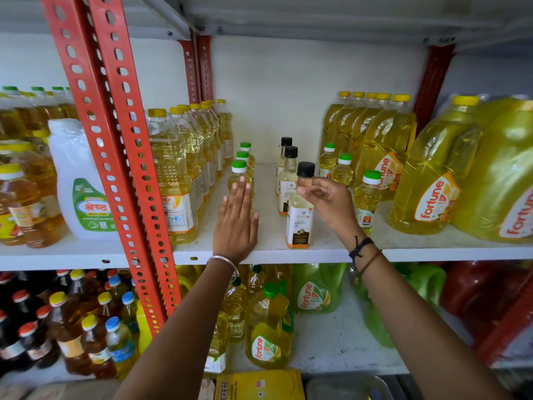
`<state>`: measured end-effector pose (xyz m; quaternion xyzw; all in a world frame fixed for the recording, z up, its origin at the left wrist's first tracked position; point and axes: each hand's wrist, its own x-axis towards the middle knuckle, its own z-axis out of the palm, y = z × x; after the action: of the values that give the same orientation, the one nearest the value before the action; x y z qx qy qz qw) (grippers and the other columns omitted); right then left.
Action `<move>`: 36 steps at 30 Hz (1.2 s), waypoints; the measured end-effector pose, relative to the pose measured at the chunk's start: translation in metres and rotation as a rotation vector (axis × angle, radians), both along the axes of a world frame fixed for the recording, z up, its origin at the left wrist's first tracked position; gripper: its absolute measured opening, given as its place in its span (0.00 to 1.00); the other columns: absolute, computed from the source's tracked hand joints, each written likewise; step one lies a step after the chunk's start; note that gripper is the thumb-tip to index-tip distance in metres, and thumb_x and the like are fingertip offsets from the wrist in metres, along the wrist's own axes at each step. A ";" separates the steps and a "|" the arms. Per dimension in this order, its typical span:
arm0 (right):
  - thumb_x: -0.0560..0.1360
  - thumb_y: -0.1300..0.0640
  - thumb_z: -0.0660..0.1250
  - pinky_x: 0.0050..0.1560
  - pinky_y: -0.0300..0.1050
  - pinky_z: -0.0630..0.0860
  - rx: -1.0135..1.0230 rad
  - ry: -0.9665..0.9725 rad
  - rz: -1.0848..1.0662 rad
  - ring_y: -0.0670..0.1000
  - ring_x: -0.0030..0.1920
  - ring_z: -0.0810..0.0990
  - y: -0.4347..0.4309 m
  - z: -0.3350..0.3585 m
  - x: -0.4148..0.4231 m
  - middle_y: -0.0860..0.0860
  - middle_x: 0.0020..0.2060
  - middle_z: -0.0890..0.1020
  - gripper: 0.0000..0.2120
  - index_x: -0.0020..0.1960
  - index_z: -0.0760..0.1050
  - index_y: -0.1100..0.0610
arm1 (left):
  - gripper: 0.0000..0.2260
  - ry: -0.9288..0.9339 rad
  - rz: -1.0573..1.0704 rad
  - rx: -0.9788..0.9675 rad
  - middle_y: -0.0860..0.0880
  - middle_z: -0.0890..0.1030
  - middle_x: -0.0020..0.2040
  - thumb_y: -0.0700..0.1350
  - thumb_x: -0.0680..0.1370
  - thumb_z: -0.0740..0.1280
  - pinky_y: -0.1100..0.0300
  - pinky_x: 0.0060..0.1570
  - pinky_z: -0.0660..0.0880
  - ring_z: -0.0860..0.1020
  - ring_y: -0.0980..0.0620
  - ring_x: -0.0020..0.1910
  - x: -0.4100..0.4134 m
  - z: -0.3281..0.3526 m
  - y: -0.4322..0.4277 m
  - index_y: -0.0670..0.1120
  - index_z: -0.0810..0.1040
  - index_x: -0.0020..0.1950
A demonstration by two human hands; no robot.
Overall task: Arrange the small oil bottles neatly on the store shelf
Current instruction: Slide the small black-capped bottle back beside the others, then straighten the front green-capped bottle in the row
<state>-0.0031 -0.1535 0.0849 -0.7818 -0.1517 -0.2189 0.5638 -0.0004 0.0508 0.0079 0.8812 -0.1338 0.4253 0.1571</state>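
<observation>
Black-capped clear coconut oil bottle [300, 209]: your right hand [326, 197] pinches its neck, probably lining it up; your flat, spread left hand [236, 223] steadies the small green-capped yellow oil bottle [240, 180].

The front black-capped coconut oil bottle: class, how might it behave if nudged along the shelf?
The coconut oil bottle is tall and narrow, so it probably tips easily. The right hand pinching its neck likely steadies it.

We hold both arms forward. Our left hand [235, 223] is flat, fingers straight and together, palm turned away, a bangle on its wrist. Our right hand [331, 204] pinches with thumb and fingertips, cords at its wrist.
</observation>
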 end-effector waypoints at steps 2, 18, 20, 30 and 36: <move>0.70 0.53 0.72 0.57 0.47 0.78 -0.002 -0.003 -0.007 0.48 0.50 0.83 0.000 0.000 -0.001 0.53 0.47 0.85 0.16 0.56 0.80 0.58 | 0.26 -0.004 -0.002 -0.002 0.45 0.49 0.79 0.48 0.82 0.49 0.54 0.75 0.43 0.47 0.49 0.78 0.000 0.000 0.000 0.40 0.51 0.78; 0.69 0.46 0.73 0.55 0.39 0.75 0.181 -0.095 -0.201 0.48 0.56 0.78 0.015 0.006 -0.028 0.50 0.55 0.80 0.25 0.61 0.73 0.57 | 0.25 -0.151 0.007 0.017 0.44 0.55 0.77 0.47 0.81 0.51 0.54 0.75 0.42 0.46 0.53 0.77 -0.019 0.018 0.024 0.40 0.54 0.77; 0.70 0.42 0.70 0.55 0.43 0.75 0.167 -0.215 -0.313 0.48 0.57 0.77 0.024 0.011 -0.039 0.50 0.56 0.80 0.25 0.61 0.72 0.56 | 0.25 -0.216 0.047 0.037 0.44 0.56 0.77 0.47 0.80 0.51 0.54 0.74 0.41 0.45 0.53 0.77 -0.026 0.028 0.042 0.41 0.54 0.77; 0.77 0.46 0.60 0.55 0.42 0.73 0.041 -0.213 -0.094 0.46 0.53 0.76 0.111 0.033 -0.045 0.50 0.55 0.79 0.17 0.58 0.73 0.57 | 0.26 -0.328 0.251 0.202 0.44 0.58 0.77 0.48 0.80 0.52 0.50 0.74 0.45 0.45 0.53 0.77 -0.027 0.059 0.115 0.42 0.55 0.77; 0.76 0.55 0.65 0.58 0.39 0.66 0.011 0.105 0.023 0.46 0.61 0.72 0.136 0.030 0.002 0.51 0.63 0.75 0.21 0.67 0.66 0.59 | 0.26 -0.356 0.266 0.233 0.44 0.59 0.77 0.48 0.80 0.52 0.51 0.74 0.46 0.49 0.50 0.77 -0.020 0.054 0.118 0.42 0.56 0.77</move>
<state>-0.0014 -0.0179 0.1150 -0.7872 -0.1298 -0.1719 0.5779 -0.0204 0.1686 0.0619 0.8146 -0.0904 0.5722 -0.0291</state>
